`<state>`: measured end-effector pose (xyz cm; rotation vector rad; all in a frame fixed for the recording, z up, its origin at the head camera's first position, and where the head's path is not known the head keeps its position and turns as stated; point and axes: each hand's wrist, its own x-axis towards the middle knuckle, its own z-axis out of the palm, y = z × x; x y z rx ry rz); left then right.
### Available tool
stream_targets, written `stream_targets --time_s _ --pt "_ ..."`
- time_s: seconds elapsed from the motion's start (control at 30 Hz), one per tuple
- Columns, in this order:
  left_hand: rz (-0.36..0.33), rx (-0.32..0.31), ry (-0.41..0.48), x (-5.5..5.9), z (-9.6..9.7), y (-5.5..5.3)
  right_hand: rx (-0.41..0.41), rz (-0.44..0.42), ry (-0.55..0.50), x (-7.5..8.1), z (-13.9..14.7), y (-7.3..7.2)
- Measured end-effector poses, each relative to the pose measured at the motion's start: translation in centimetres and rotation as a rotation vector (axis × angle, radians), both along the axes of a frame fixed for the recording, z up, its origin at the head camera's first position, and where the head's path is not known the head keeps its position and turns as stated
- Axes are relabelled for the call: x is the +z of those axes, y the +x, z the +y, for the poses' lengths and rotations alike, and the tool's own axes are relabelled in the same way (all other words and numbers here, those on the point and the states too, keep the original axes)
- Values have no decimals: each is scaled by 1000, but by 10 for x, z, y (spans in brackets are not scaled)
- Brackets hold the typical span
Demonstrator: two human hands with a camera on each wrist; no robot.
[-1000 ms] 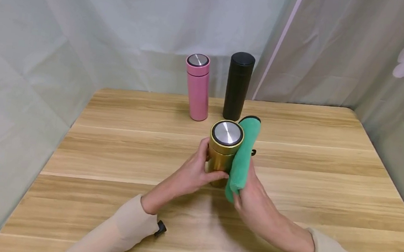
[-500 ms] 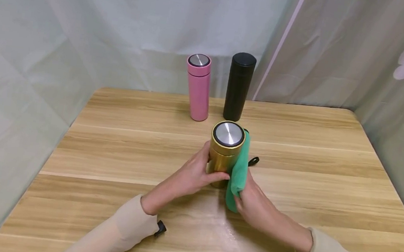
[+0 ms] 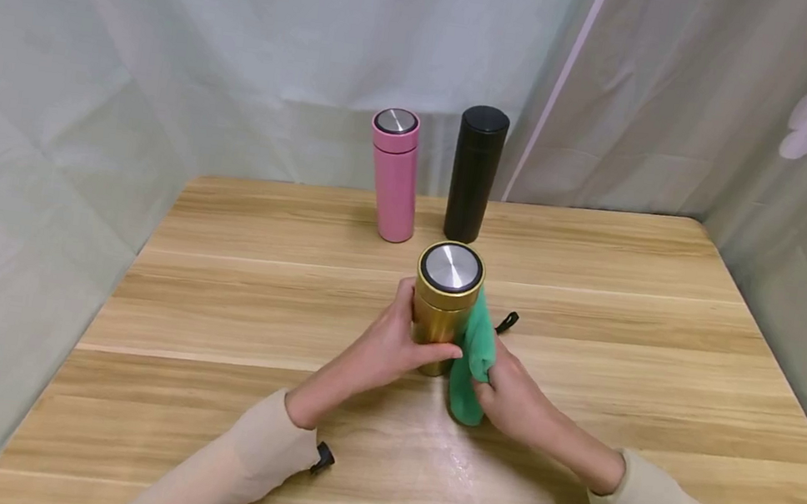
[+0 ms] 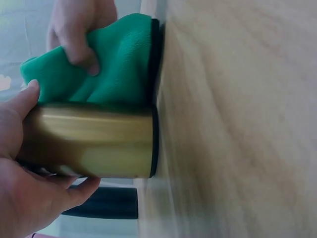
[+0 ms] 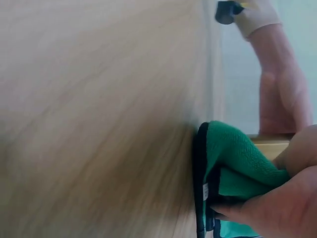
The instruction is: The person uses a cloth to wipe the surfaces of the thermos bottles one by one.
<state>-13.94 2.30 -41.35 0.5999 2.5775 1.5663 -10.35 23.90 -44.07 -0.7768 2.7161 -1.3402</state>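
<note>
A gold thermos bottle (image 3: 438, 317) with a silver-topped lid stands upright near the middle of the table. My left hand (image 3: 386, 342) grips it from the left, thumb across the front and fingers round the far side. Against the bottle's right side lies a folded green cloth (image 3: 468, 390) with black edging and a black loop. My right hand (image 3: 518, 396) holds this cloth, pinching it with the thumb in front. In the left wrist view the cloth (image 4: 116, 64) lies along the gold wall, down by the bottle's black base (image 4: 155, 144).
Behind the gold bottle stand a pink thermos bottle (image 3: 395, 180) and a black thermos bottle (image 3: 475, 177), both upright. The wooden table (image 3: 218, 288) shows a shiny wet-looking patch in front. Pale curtains (image 3: 322, 49) hang close behind and beside it.
My right hand has slid the green cloth down the gold bottle's right side; its top edge has dropped below the lid. The left hand and the bottles stay nearly in place.
</note>
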Motion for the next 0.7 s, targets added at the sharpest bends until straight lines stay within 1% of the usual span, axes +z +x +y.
stream_targets --time_s 0.07,0.17,0.23,0.37,0.43,0.5,0.6,0.7 --pt "-2 7 19 -2 1 0 -18 -29 -54 2 1 0" --pt "5 0 33 -3 2 1 -41 -71 -151 7 1 0" --pt "7 -14 25 -3 0 1 -65 -103 -217 10 1 1" --pt "-2 -52 3 -1 -2 1 -122 -158 -306 19 2 5" --pt "-15 -68 -3 0 -3 1 -146 -166 -330 23 3 8" --pt "-27 -80 0 0 -4 1 -148 -168 -361 28 2 11" --pt "-38 -91 15 0 -5 0 -146 -135 -394 35 0 15" --pt "-25 -94 32 0 -5 0 -124 -88 -422 41 -3 19"
